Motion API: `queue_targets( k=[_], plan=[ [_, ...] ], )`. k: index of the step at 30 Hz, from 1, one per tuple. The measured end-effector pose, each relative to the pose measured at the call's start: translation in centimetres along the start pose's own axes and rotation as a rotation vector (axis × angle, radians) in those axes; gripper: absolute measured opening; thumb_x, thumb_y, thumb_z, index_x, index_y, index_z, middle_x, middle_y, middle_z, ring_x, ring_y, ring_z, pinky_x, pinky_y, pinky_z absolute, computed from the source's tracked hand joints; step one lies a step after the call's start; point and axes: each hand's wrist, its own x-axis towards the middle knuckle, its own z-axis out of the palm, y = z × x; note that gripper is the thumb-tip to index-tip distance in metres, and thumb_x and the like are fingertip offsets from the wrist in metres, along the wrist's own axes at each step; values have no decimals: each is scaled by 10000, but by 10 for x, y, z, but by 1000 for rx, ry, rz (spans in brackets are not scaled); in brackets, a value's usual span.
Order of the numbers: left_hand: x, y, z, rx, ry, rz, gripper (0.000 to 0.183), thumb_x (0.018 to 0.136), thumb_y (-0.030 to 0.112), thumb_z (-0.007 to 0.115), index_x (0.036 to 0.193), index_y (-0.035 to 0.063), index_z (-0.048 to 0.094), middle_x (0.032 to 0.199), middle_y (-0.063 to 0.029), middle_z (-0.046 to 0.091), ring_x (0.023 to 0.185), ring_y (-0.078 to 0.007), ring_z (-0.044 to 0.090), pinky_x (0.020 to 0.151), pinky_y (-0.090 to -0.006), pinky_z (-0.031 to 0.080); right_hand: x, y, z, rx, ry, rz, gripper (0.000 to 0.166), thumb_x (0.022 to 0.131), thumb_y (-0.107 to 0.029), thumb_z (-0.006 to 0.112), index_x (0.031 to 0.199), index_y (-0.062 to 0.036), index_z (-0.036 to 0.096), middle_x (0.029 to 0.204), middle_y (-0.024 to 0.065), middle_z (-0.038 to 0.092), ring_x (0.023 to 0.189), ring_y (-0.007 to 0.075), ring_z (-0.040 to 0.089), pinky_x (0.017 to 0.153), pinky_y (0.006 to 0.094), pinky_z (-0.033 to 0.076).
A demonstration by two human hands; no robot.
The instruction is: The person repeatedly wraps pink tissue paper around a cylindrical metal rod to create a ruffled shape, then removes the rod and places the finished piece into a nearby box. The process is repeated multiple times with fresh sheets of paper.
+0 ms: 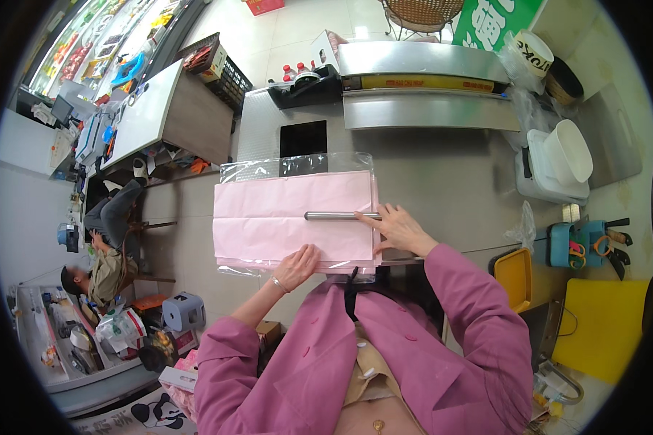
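Note:
A stack of pale pink paper sheets [266, 237] lies before me at the near edge of the steel worktable. Clear plastic film [351, 162] shows beneath it and sticks out beyond its far edge. Across the right half of the paper rests a metal rod [332, 216]. My right hand [401, 228] has its fingers spread, one fingertip over the rod's right end and the thumb by the paper's right edge. My left hand [298, 265] lies on the near edge of the paper, fingers together; its thumb is hidden.
A black flat panel [303, 138] and a tape dispenser [307, 87] are beyond the paper. A steel shelf [430, 109] holds a yellow wrap box [427, 83]. At right are a kitchen scale [552, 176] and a blue holder [593, 244] with knives and scissors. A person [111, 266] sits at left.

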Motion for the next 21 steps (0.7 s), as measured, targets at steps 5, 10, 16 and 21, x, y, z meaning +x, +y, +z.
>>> queue_targets(
  k=[5,10,16,21],
  plan=[
    [3,3,23,165,90,22,431,929,196,513,1301,-21,531,1282,-240,570,1130,-354,602,847,-399,548,0,0,-5,36,-70,-21,1136,573,-589,806,1534,-305,270,1116,122,550,988,287,547,801,393,478],
    [25,-14,-4,-417,134,-542,260,921,278,593,1092,107,687,854,-148,700,727,-313,681,644,-412,535,2,1,-2,61,-89,-5,1062,629,-573,796,1524,-300,295,1142,147,528,1009,317,543,813,423,483],
    [29,-37,-27,-840,23,-556,272,892,330,634,910,84,749,778,-137,707,731,-322,684,678,-418,536,12,4,8,156,-116,126,773,816,-506,680,1494,-345,344,1134,177,527,966,337,585,790,424,507],
    [93,-58,-84,-483,31,-358,296,899,358,650,1043,109,718,954,-122,707,880,-312,671,798,-410,536,14,2,23,6,-1,65,741,832,-409,679,1488,-377,337,1129,186,535,873,331,643,678,403,538]
  ],
)
